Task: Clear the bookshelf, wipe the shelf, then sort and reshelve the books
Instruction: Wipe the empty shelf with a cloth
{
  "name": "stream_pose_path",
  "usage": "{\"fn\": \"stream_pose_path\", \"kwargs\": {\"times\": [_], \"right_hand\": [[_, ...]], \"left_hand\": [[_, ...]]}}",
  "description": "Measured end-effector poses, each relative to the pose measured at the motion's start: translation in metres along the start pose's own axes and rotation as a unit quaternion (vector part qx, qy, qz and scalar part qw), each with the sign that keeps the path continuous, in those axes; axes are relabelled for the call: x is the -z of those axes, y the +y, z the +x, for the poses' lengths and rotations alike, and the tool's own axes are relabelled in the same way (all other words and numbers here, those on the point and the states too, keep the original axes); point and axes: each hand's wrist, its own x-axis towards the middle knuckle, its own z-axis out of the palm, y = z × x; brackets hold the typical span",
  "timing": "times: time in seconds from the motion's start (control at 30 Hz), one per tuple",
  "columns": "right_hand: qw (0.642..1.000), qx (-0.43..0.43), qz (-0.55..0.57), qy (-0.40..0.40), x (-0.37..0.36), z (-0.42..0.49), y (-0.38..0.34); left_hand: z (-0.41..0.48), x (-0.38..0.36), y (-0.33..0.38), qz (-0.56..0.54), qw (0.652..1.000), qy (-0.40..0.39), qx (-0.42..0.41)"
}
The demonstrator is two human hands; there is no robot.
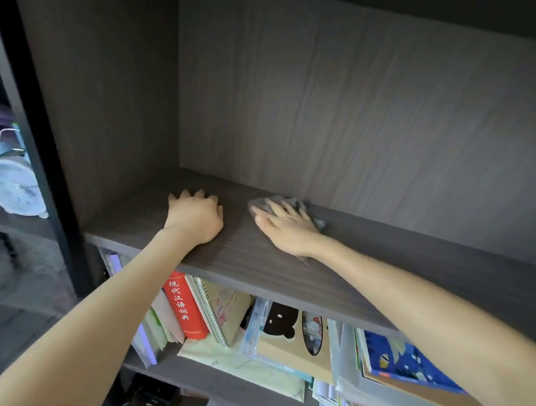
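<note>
The grey-brown wooden shelf (382, 257) has no books on it. My left hand (195, 218) rests palm down on its board near the left wall, fingers spread, holding nothing. My right hand (285, 227) lies flat on a grey cloth (265, 205) and presses it against the board a little right of the left hand; the cloth shows beyond the fingers and at the thumb side. On the shelf below stand and lie several books, among them a red dictionary (185, 306), a spiral notebook (222, 310) and a blue picture book (407, 365).
The shelf's left side wall (94, 98) and back panel (361, 98) enclose the compartment. A pale blue alarm clock (9, 180) stands in the neighbouring compartment to the left, beyond a black upright (41, 145). A folder with a black bear picture (284, 329) leans on the lower shelf.
</note>
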Motion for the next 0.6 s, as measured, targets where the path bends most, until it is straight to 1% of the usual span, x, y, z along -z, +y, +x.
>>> {"fn": "stream_pose_path", "kwargs": {"times": [0.1,0.17,0.23,0.3,0.37,0.47,0.53,0.6], "right_hand": [[0.999,0.049,0.003,-0.023,0.007,0.046,-0.023],[0.998,0.06,0.015,-0.022,0.009,0.048,-0.018],[0.998,0.057,0.025,-0.004,0.009,0.034,0.004],[0.999,0.035,0.029,0.011,0.008,0.01,0.045],[0.999,0.002,0.031,0.023,0.009,-0.025,0.095],[0.993,-0.08,0.068,0.049,0.012,-0.081,0.153],[0.985,-0.15,0.06,0.052,0.011,-0.091,0.159],[0.975,-0.22,0.012,0.041,0.007,-0.078,0.136]], "left_hand": [[0.004,-0.004,-0.004,-0.017,0.999,-0.04,0.016],[0.002,-0.003,-0.008,-0.028,0.998,-0.058,0.014],[0.0,-0.002,-0.009,-0.028,0.998,-0.062,0.008],[-0.001,-0.001,-0.008,-0.026,0.997,-0.067,0.003],[-0.001,-0.001,-0.008,-0.027,0.998,-0.063,0.002],[-0.002,-0.002,-0.006,-0.025,0.998,-0.05,0.0],[-0.002,-0.001,-0.004,-0.022,0.999,-0.047,0.001],[-0.002,-0.001,-0.001,-0.018,0.999,-0.045,0.003]]}}
